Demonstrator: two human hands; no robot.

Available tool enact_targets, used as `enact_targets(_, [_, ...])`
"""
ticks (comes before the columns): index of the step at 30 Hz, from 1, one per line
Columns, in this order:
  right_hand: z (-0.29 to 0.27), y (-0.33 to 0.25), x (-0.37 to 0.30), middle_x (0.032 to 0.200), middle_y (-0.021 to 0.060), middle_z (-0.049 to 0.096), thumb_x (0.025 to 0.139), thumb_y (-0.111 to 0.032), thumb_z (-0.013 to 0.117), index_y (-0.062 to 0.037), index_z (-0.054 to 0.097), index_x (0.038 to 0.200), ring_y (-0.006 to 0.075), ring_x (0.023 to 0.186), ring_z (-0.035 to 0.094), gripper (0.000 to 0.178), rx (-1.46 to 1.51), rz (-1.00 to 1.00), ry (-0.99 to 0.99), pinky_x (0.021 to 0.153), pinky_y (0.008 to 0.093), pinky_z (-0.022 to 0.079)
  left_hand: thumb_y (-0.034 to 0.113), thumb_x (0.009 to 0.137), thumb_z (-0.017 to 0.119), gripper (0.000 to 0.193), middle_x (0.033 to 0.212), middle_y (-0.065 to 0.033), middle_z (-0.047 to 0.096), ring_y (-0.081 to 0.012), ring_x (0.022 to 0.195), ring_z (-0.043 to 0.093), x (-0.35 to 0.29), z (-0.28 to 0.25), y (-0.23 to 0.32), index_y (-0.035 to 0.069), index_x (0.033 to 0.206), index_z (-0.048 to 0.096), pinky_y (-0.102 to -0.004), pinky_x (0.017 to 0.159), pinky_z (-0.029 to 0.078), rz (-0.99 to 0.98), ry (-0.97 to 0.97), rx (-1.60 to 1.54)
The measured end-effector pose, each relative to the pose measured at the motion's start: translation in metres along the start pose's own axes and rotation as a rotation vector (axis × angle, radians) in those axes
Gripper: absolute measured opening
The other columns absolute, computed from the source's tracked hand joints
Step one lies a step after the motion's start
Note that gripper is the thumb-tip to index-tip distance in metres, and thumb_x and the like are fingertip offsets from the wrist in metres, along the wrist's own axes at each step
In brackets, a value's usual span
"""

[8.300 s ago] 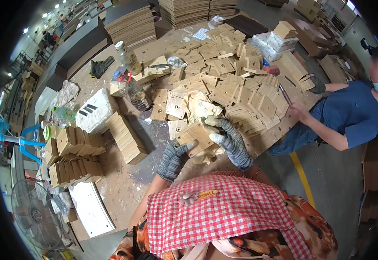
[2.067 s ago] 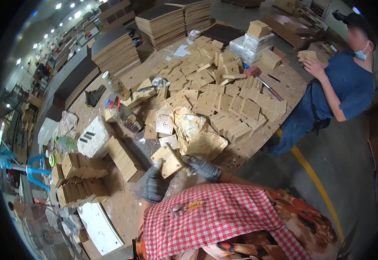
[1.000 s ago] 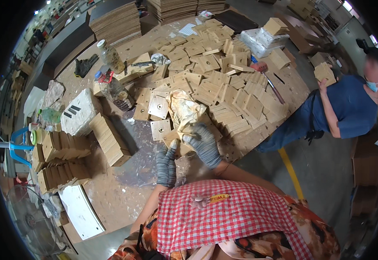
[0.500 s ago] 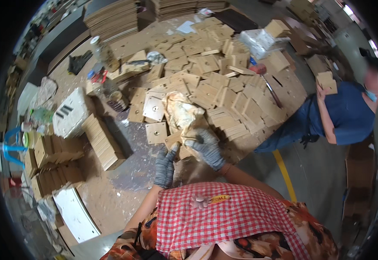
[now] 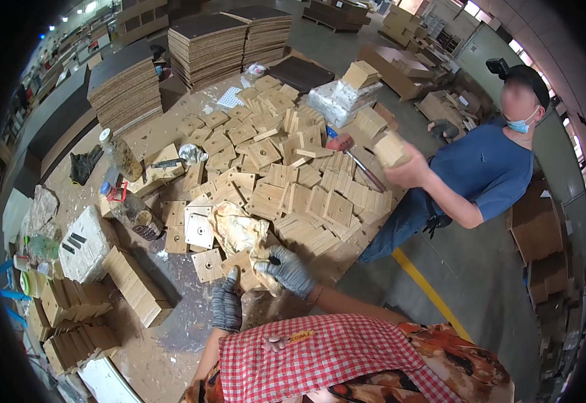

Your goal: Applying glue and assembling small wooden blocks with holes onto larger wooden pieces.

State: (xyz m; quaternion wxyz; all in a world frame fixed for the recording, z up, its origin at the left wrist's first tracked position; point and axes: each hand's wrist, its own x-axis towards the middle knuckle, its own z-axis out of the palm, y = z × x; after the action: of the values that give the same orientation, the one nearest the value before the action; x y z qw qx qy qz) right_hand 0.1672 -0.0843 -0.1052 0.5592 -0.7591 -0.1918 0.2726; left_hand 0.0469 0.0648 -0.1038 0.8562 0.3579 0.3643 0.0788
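Observation:
My left hand (image 5: 226, 303), in a grey knit glove with bare fingertips, grips the near left edge of a square wooden block (image 5: 240, 263). In the matching glove, my right hand (image 5: 286, 271) is closed on a crumpled, stained cream rag (image 5: 234, 227) and presses part of it against that block's right side. Just left of the rag lie a pale square block (image 5: 199, 232) and another holed block (image 5: 207, 266). Beyond my hands spreads a heap of similar wooden blocks (image 5: 264, 153), many with a hole in the middle.
A red-headed mallet (image 5: 340, 142) lies right of the heap. On the left stand jars (image 5: 123, 158), a white wrapped slab (image 5: 90, 245) and a row of blocks (image 5: 137, 285). At the right, a person (image 5: 481, 171) in blue holds stacked blocks (image 5: 390, 149) over the table edge.
The view has shifted right and up. The other person has stretched an arm with the blocks toward the table. My hands stay at the same block with the rag.

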Motion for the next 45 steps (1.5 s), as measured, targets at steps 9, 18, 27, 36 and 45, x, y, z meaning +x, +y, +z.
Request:
enact_targets(9, [0.015, -0.011, -0.004, 0.083, -0.0019, 0.064, 0.09, -0.016, 0.074, -0.0041, 0.069, 0.104, 0.0054, 0.071, 0.053, 0.019, 0.111, -0.038, 0.06, 0.067, 0.0223, 0.048, 0.032, 0.094, 0.069, 0.034, 0.101, -0.0007, 0.068, -0.0118, 0.085, 0.062, -0.009, -0.022, 0.002, 0.003, 0.112, 0.068, -0.0287, 0.075, 0.049, 0.062, 0.092, 0.006])
enact_targets(18, [0.021, 0.028, -0.011, 0.117, 0.0154, 0.064, 0.09, -0.026, 0.07, -0.0048, 0.064, 0.125, 0.0288, 0.111, 0.062, 0.042, -0.291, -0.309, -0.332, 0.099, 0.039, 0.048, 0.037, 0.097, 0.064, 0.044, 0.112, 0.0012, 0.066, -0.0061, 0.089, 0.054, -0.006, -0.036, 0.016, 0.003, 0.124, 0.066, -0.026, 0.078, 0.044, 0.327, 0.112, 0.068])
enact_targets(27, [-0.032, 0.024, -0.036, 0.135, 0.0115, 0.06, 0.105, -0.011, 0.043, 0.0016, 0.054, 0.134, 0.0183, 0.123, 0.056, 0.033, 0.283, -0.237, -0.071, 0.107, 0.0287, 0.043, 0.031, 0.091, 0.07, 0.034, 0.105, -0.0017, 0.066, -0.0126, 0.096, 0.059, -0.031, -0.003, -0.01, 0.005, 0.112, 0.067, -0.0295, 0.088, 0.045, 0.109, -0.147, -0.003])
enact_targets(36, [-0.021, 0.043, -0.064, 0.126, 0.0144, 0.064, 0.102, -0.011, 0.049, -0.0026, 0.059, 0.13, 0.0275, 0.119, 0.06, 0.031, 0.059, -0.371, 0.094, 0.106, 0.0353, 0.044, 0.027, 0.087, 0.074, 0.043, 0.114, -0.0077, 0.067, -0.0197, 0.106, 0.062, -0.044, 0.01, -0.012, 0.0, 0.118, 0.064, -0.0342, 0.096, 0.046, 0.01, -0.206, -0.083])
enact_targets(45, [-0.002, 0.006, -0.055, 0.129, 0.0121, 0.062, 0.097, -0.015, 0.056, -0.0064, 0.057, 0.133, 0.0269, 0.122, 0.056, 0.037, 0.284, -0.313, -0.01, 0.11, 0.0373, 0.037, 0.029, 0.088, 0.072, 0.042, 0.112, -0.0049, 0.066, -0.0168, 0.103, 0.06, -0.051, -0.001, 0.012, 0.002, 0.119, 0.063, -0.0321, 0.094, 0.046, 0.135, -0.269, -0.048])
